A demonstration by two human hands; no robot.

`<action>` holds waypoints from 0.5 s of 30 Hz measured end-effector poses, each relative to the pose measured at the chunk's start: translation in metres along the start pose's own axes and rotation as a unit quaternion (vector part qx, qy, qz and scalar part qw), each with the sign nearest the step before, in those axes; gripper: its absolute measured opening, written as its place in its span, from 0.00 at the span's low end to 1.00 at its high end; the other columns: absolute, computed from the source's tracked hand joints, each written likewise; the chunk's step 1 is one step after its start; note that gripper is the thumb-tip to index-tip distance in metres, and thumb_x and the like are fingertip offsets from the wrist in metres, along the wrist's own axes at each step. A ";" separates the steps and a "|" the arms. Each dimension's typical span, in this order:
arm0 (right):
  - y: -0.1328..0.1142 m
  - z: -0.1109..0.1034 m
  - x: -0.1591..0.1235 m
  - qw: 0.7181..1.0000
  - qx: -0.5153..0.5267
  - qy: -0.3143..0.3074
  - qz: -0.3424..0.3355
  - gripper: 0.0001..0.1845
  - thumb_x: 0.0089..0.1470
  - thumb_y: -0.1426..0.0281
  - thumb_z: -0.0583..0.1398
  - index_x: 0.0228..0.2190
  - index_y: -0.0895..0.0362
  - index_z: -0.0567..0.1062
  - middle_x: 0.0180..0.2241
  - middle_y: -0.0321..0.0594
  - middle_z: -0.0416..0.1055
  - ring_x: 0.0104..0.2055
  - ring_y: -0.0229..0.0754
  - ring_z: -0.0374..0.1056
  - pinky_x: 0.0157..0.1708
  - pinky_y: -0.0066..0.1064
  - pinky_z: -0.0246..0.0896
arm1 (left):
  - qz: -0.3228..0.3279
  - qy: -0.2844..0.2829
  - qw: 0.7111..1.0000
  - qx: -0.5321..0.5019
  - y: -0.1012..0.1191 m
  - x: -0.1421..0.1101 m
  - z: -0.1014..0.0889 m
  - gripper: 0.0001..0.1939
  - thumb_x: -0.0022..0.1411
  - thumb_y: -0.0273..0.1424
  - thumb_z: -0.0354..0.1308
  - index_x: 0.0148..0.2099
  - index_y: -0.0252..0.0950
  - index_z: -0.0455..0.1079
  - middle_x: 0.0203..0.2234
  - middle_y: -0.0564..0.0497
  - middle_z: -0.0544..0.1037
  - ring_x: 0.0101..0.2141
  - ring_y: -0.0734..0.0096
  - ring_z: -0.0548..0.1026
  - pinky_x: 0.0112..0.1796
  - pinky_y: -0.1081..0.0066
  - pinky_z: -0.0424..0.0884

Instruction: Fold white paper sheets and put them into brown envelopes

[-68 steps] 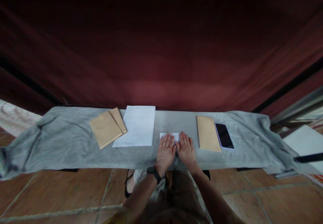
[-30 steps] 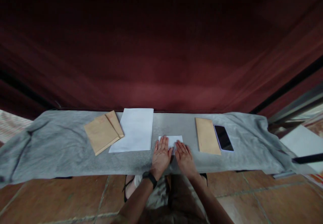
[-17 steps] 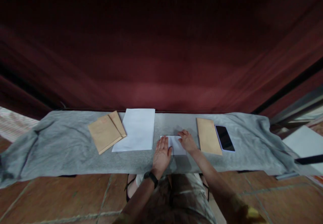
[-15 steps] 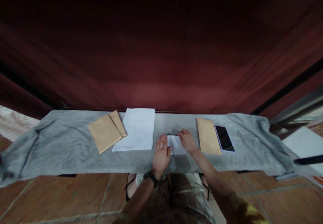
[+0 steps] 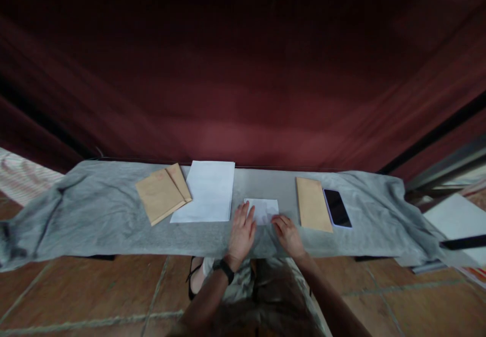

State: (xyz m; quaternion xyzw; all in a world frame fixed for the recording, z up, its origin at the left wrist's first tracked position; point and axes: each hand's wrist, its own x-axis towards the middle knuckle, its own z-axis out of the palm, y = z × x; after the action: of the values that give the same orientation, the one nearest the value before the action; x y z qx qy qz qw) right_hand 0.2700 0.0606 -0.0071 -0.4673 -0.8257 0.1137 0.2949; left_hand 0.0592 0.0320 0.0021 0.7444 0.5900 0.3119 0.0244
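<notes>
Two bare hands nearest: left hand (image 5: 241,233) lies flat, fingers slightly apart, on the left side of one small white paper rectangle (image 5: 265,209), probably steadying it; right hand (image 5: 288,235) has fingers bunched at its lower right corner, can't tell if pinching. Rectangle sits centrally on grey fabric cover (image 5: 102,215). Beyond, likely set aside for working room: one purple-edged black phone (image 5: 337,208), one tan paper envelope (image 5: 313,204) right; at least two tan paper packets (image 5: 159,195), white sheet stack (image 5: 208,192) (uncountable) left.

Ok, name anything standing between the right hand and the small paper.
Nothing visible. The right hand meets the small paper at its near right corner; the left hand lies over its left side.
</notes>
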 end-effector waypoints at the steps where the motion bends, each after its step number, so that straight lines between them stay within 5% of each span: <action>1: 0.000 0.002 -0.004 1.000 0.008 0.001 0.009 0.12 0.64 0.75 0.51 0.39 0.54 0.75 0.42 0.43 0.76 0.46 0.45 0.71 0.48 0.38 0.66 | 0.012 -0.028 0.999 0.021 0.002 0.001 0.002 0.26 0.72 0.32 0.44 0.70 0.37 0.52 0.69 0.43 0.57 0.69 0.59 0.51 0.65 0.50 0.56; 10: -0.011 -0.001 -0.007 0.999 -0.015 0.013 0.035 0.16 0.65 0.70 0.51 0.48 0.57 0.74 0.51 0.46 0.73 0.55 0.46 0.67 0.57 0.42 0.62 | 0.038 -0.134 0.986 0.092 0.034 0.024 0.025 0.25 0.73 0.35 0.41 0.68 0.37 0.58 0.67 0.44 0.61 0.68 0.58 0.55 0.65 0.50 0.54; 15: -0.011 0.007 -0.007 0.996 -0.073 0.024 0.041 0.19 0.66 0.72 0.49 0.53 0.58 0.72 0.55 0.48 0.72 0.58 0.47 0.65 0.59 0.44 0.59 | 0.025 -0.149 0.983 0.108 0.032 0.035 0.034 0.26 0.73 0.36 0.41 0.68 0.37 0.58 0.68 0.44 0.59 0.68 0.58 0.55 0.66 0.50 0.52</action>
State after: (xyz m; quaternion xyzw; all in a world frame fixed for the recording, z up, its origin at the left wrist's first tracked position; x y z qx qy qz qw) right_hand 0.2610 0.0495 -0.0100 -0.5237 -0.8044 0.0540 0.2752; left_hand 0.1077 0.0644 0.0028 0.7953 0.5912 0.1325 0.0233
